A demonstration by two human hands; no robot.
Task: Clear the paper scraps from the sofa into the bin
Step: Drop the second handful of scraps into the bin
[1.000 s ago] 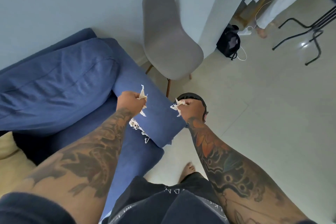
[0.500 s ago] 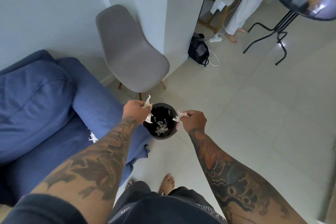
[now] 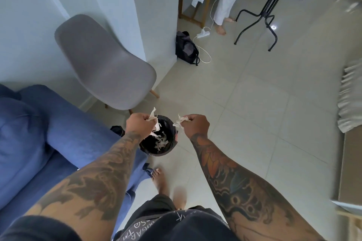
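Left hand [image 3: 139, 123] is fisted around paper scraps [image 3: 154, 121], with strips trailing from the fist over the bin [image 3: 170, 149]. Right hand [image 3: 195, 126] is likewise fisted, gripping a second wad of scraps [image 3: 181, 121] at the bin's right edge. The bin (black liner) stands on the floor [image 3: 254, 113] beside the sofa [image 3: 64, 133] arm and already contains scraps [image 3: 161, 143]. White lettering on the shorts [image 3: 156, 225] is too distorted to read.
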